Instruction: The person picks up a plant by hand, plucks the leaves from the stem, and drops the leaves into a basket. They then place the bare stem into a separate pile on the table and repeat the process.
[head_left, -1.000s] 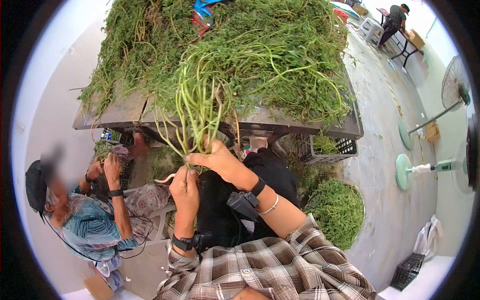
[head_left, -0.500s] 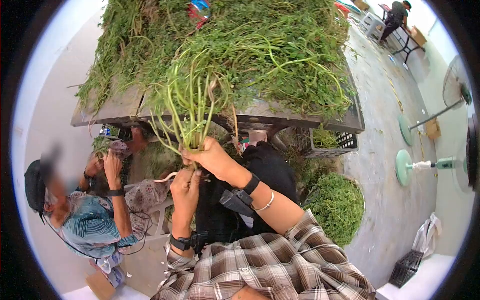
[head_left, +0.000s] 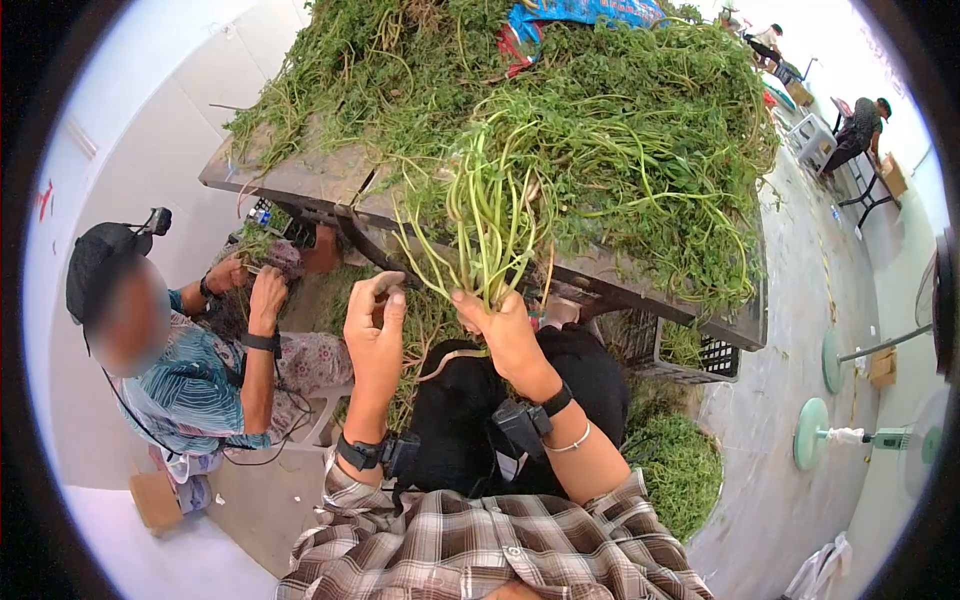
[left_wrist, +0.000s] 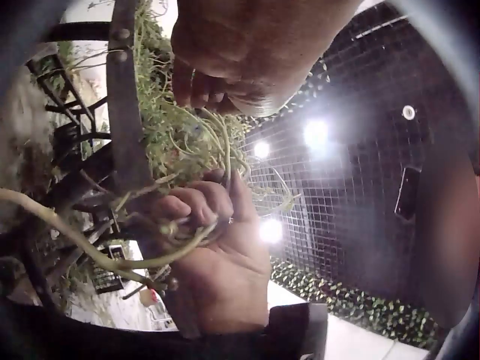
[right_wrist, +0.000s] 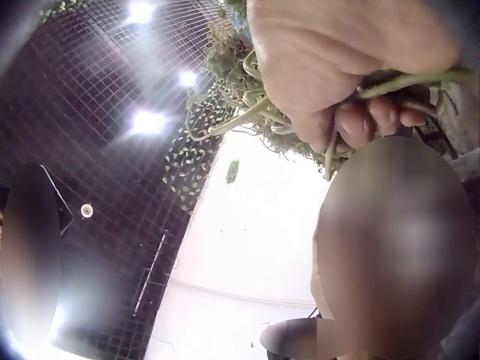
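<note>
In the head view my right hand (head_left: pixel 508 340) grips a bunch of leafy green stems (head_left: pixel 490 225) near its lower ends, with the tops fanning upward toward the pile. One pale bent stem (head_left: pixel 450 362) sticks out below that hand. To the left, apart from the bunch, my left hand (head_left: pixel 375 322) is raised with thumb and forefinger parted and nothing between them. The right wrist view shows the right hand's fingers (right_wrist: pixel 356 124) curled round stems. In the left wrist view the left hand (left_wrist: pixel 247 56) is close up, beyond it the right hand (left_wrist: pixel 221 262) with the stems.
A large heap of greens (head_left: pixel 590 130) covers much of the dark table (head_left: pixel 290 185) ahead. A black crate (head_left: pixel 700 360) and a round container of greens (head_left: pixel 680 475) stand at right. Another person (head_left: pixel 200 340) sits at left, handling greens. Green-based fans (head_left: pixel 810 434) stand farther right.
My left hand has come away from the base of the bunch and moved up and left. My right hand still holds the stems. The head view has shifted, so the table appears farther right.
</note>
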